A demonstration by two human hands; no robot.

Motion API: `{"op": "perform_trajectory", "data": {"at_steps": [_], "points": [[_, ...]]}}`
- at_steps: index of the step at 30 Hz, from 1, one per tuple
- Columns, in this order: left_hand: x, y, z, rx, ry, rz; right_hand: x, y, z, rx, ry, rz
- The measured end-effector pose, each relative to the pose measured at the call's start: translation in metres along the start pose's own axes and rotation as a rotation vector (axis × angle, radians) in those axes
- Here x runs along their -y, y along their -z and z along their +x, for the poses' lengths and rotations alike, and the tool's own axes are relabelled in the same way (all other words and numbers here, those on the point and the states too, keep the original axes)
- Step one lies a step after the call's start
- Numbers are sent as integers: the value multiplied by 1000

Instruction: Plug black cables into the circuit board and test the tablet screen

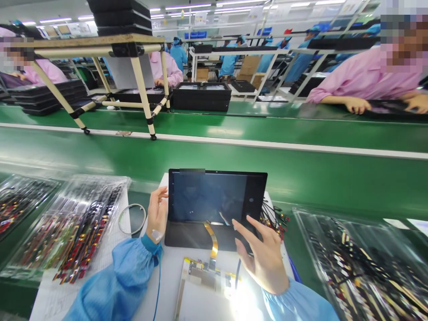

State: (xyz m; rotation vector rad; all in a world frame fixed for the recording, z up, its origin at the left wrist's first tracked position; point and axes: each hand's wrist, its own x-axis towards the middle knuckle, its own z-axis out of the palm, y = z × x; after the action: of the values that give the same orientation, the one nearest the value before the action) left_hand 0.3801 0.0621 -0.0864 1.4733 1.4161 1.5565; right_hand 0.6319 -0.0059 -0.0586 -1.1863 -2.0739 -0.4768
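Note:
A tablet display (209, 196) stands tilted with its lit screen toward me. A gold flex cable (211, 240) runs from it down to an opened tablet body (200, 278) with an exposed circuit board. My left hand (157, 214) is beside the display's left edge, its fingers loosely bent and gripping nothing visible; whether they touch the edge I cannot tell. A blue cord comes from that wrist's cuff. In front of the display's lower right is my right hand (262, 249), open, with fingers spread. One fingertip is close to the screen; contact is unclear. Bright glare hides part of the body.
Clear trays with flex cables and small parts lie at left (83, 223) and right (361, 258). A cable ring (132, 219) lies near my left hand. Loose wires (276, 218) sit behind my right hand. Across the green bench (301, 174) are a pipe rack (140, 84), black trays (202, 96) and co-workers.

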Motion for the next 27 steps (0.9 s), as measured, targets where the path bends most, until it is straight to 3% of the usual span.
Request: {"op": "perform_trajectory", "data": {"at_steps": [6, 17, 27], "points": [[0, 0, 0, -13, -1, -11, 3, 0, 6, 64, 123, 71], [-2, -1, 2, -31, -40, -27, 13, 1, 10, 209, 119, 102], [-6, 1, 3, -24, -44, -30, 16, 0, 14, 236, 109, 90]]}}
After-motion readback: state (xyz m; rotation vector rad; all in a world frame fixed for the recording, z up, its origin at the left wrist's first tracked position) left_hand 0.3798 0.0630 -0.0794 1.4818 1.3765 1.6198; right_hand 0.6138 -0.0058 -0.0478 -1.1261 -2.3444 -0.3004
